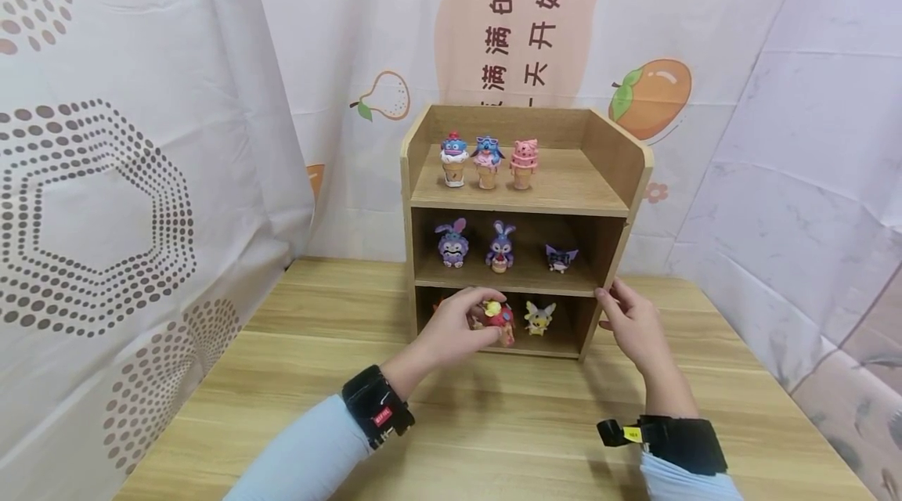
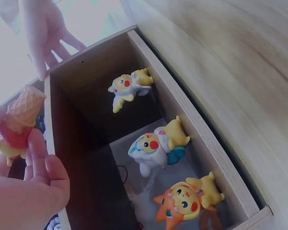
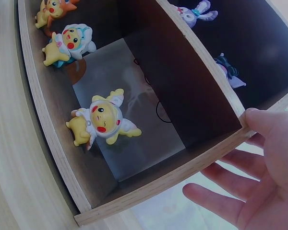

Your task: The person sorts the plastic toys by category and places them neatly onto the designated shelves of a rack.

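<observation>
A red ice-cream-cone figurine [image 2: 17, 122] is pinched by the left hand [image 1: 451, 333] just outside the wooden shelf's [image 1: 517, 200] bottom compartment, while the shelf's right front edge is steadied by the right hand's [image 1: 634, 325] relaxed fingers.

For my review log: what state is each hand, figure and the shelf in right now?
Left hand: grips the ice-cream cone figure.
Ice-cream cone figure: held off the shelf, tilted, in front of the bottom tier.
Right hand: fingers straight, thumb on the shelf's right edge.
Wooden shelf: upright on the table.
Three yellow figures: standing in the bottom tier.
</observation>
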A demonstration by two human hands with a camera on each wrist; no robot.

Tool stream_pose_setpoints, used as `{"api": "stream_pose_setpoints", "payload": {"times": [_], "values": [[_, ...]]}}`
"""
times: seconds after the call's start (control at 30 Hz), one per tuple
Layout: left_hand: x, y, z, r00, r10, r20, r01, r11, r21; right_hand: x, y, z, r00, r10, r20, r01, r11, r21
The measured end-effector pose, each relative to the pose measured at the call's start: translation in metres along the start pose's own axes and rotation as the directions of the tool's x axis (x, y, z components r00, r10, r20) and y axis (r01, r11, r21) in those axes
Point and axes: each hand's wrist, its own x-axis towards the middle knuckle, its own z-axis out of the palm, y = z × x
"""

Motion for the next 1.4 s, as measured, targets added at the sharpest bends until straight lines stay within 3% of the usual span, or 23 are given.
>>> {"api": "stream_pose_setpoints", "payload": {"times": [0.23, 0.67, 0.93, 1.1, 1.23, 1.4], "values": [[-0.002, 0.000, 0.001, 1.000, -0.023, 0.014, 0.025, 0.993, -0.116, 0.000, 0.000, 0.000, 1.000, -0.002, -0.008, 0.002, 1.000, -0.004], [0.001, 0.002, 0.000, 0.999, -0.020, -0.040, 0.010, 0.974, -0.225, 0.001, 0.000, -0.001, 1.000, 0.003, 0.000, -0.003, 1.000, -0.008], [0.003, 0.001, -0.002, 0.994, -0.070, -0.087, 0.042, 0.954, -0.296, 0.001, 0.002, 0.000, 1.000, -0.002, 0.001, 0.002, 1.000, 0.000], [0.004, 0.002, -0.003, 0.993, -0.098, -0.065, 0.070, 0.938, -0.339, 0.000, 0.000, 0.001, 1.000, -0.003, -0.002, 0.003, 1.000, -0.004], [0.005, 0.006, -0.002, 0.993, -0.104, -0.052, 0.083, 0.948, -0.308, 0.000, -0.001, 0.000, 1.000, -0.003, -0.001, 0.003, 1.000, -0.006], [0.009, 0.015, -0.003, 0.996, -0.039, -0.078, 0.023, 0.980, -0.196, -0.001, 0.000, -0.001, 1.000, 0.003, 0.007, -0.003, 1.000, -0.007]]}}
